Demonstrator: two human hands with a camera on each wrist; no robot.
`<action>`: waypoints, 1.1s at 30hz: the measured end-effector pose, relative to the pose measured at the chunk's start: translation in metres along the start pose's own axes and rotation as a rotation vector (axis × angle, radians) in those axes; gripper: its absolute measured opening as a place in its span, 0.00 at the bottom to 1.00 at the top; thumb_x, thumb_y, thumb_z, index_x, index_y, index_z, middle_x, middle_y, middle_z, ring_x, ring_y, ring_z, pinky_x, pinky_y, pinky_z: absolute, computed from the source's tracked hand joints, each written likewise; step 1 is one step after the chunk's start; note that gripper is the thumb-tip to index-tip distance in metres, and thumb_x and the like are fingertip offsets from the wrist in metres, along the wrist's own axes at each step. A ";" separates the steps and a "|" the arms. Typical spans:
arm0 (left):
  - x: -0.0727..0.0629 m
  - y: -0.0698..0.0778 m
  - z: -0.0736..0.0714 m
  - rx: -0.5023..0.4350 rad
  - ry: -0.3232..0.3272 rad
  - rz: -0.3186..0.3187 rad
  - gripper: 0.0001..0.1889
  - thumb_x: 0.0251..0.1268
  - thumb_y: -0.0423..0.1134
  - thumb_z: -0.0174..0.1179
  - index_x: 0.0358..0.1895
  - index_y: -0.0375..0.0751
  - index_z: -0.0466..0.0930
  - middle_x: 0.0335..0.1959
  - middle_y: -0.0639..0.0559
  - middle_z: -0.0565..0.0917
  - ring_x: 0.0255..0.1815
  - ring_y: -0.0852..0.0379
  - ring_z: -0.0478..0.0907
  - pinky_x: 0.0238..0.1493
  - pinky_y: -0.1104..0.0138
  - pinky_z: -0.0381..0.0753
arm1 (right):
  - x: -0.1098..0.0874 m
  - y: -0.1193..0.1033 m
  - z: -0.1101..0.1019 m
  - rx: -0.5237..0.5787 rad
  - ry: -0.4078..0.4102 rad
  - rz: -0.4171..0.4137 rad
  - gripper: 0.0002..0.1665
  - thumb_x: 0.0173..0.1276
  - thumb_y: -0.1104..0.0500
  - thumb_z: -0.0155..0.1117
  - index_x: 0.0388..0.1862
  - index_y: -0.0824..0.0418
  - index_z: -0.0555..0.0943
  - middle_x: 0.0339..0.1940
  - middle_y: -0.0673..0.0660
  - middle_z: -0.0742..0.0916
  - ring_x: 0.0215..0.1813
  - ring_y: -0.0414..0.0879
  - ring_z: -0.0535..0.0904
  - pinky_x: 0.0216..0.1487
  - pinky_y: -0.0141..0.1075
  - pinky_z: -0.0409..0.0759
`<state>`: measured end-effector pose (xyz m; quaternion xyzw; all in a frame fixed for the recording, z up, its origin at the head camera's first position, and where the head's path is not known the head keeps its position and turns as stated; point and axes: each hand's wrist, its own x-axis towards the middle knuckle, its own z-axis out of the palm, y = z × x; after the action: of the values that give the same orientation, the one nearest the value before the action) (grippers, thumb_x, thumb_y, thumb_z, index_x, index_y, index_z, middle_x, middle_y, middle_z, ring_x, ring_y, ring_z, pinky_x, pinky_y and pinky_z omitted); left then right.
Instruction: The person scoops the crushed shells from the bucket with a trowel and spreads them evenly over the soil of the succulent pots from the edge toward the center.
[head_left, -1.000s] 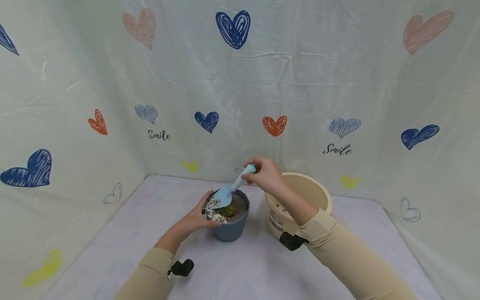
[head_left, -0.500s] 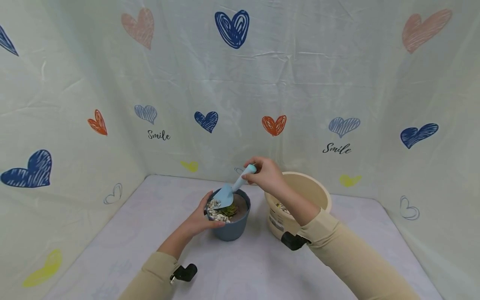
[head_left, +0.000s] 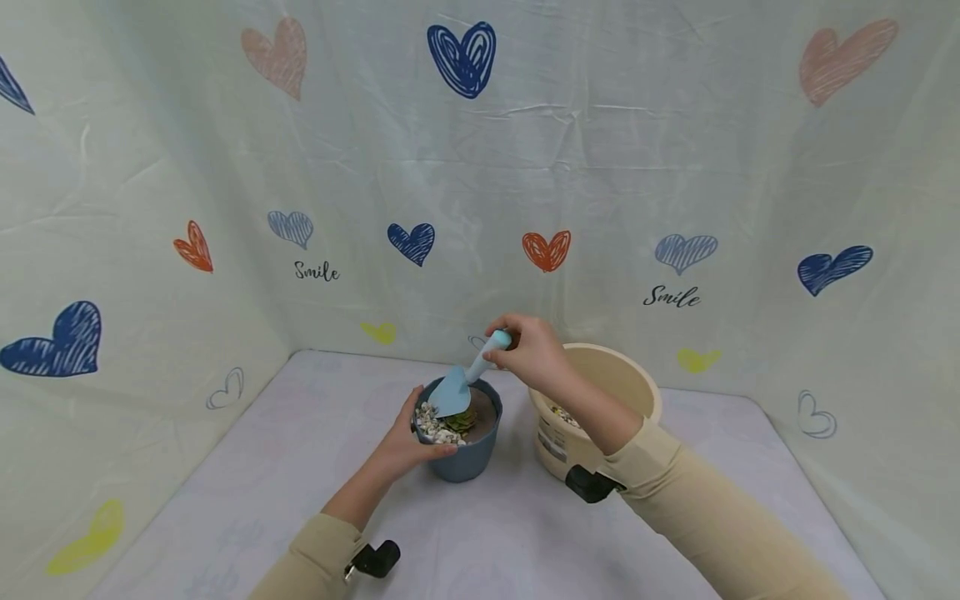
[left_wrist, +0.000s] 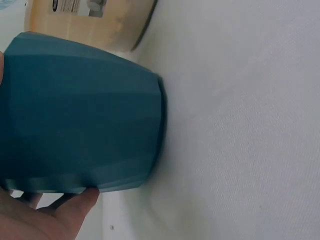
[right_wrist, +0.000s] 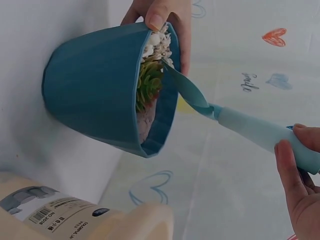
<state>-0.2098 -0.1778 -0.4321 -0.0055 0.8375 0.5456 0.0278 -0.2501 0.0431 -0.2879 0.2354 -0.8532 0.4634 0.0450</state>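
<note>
A blue plant pot (head_left: pixel 463 463) stands on the table in the head view, with a small green succulent (right_wrist: pixel 149 82) growing inside. White pebbles (head_left: pixel 437 431) cover the left part of the surface around the plant; the right part shows bare greyish-brown. My left hand (head_left: pixel 403 444) grips the pot from its left, thumb at the near rim and fingers around the far side. Above the pot, my right hand (head_left: pixel 531 354) pinches the end of a light blue trowel (head_left: pixel 452 395) by its handle. The trowel's blade slants down, its tip at the pebbles, as the right wrist view shows.
Right of the pot stands a cream bucket (head_left: pixel 626 371) with a label and some pebbles inside, partly hidden by my right forearm. A pale cloth covers the table (head_left: pixel 495 542). Behind hangs a white curtain (head_left: pixel 480 167) printed with hearts.
My left hand and forearm have shifted slightly right, and the pot with them. The trowel's blade has turned a little over the pebbles. My right hand has stayed nearly in place.
</note>
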 end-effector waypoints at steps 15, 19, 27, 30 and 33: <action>0.000 0.007 0.003 0.051 -0.002 0.020 0.63 0.45 0.42 0.79 0.78 0.37 0.39 0.76 0.30 0.48 0.74 0.30 0.46 0.67 0.37 0.54 | -0.017 0.000 -0.018 0.011 -0.014 -0.007 0.15 0.62 0.66 0.71 0.49 0.63 0.83 0.39 0.56 0.84 0.36 0.47 0.82 0.36 0.38 0.82; 0.000 0.013 -0.002 0.104 -0.005 0.084 0.63 0.43 0.43 0.79 0.78 0.35 0.41 0.75 0.29 0.49 0.74 0.30 0.47 0.67 0.38 0.55 | -0.023 0.004 -0.028 0.014 0.023 -0.007 0.15 0.61 0.67 0.71 0.47 0.62 0.84 0.40 0.57 0.85 0.37 0.47 0.82 0.37 0.38 0.82; -0.004 0.049 -0.001 0.212 0.066 0.237 0.60 0.43 0.45 0.79 0.77 0.38 0.47 0.76 0.35 0.51 0.75 0.35 0.49 0.67 0.38 0.57 | -0.038 0.014 -0.060 0.042 0.074 -0.003 0.15 0.61 0.66 0.71 0.48 0.64 0.82 0.40 0.59 0.84 0.36 0.48 0.82 0.36 0.36 0.83; -0.005 0.065 0.008 0.214 0.070 0.250 0.59 0.45 0.45 0.79 0.78 0.40 0.48 0.76 0.37 0.53 0.75 0.36 0.50 0.66 0.38 0.58 | -0.043 0.017 -0.074 0.026 0.093 -0.001 0.16 0.62 0.65 0.71 0.49 0.64 0.82 0.40 0.59 0.84 0.36 0.48 0.83 0.36 0.35 0.83; -0.004 0.076 0.018 0.203 0.046 0.248 0.58 0.45 0.46 0.79 0.78 0.42 0.49 0.76 0.39 0.54 0.75 0.36 0.52 0.65 0.38 0.60 | -0.047 0.023 -0.088 0.023 0.118 0.011 0.17 0.62 0.65 0.71 0.50 0.66 0.81 0.40 0.60 0.84 0.36 0.48 0.84 0.37 0.34 0.83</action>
<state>-0.2079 -0.1305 -0.3700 0.0882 0.8830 0.4572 -0.0584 -0.2308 0.1418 -0.2698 0.2035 -0.8448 0.4866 0.0901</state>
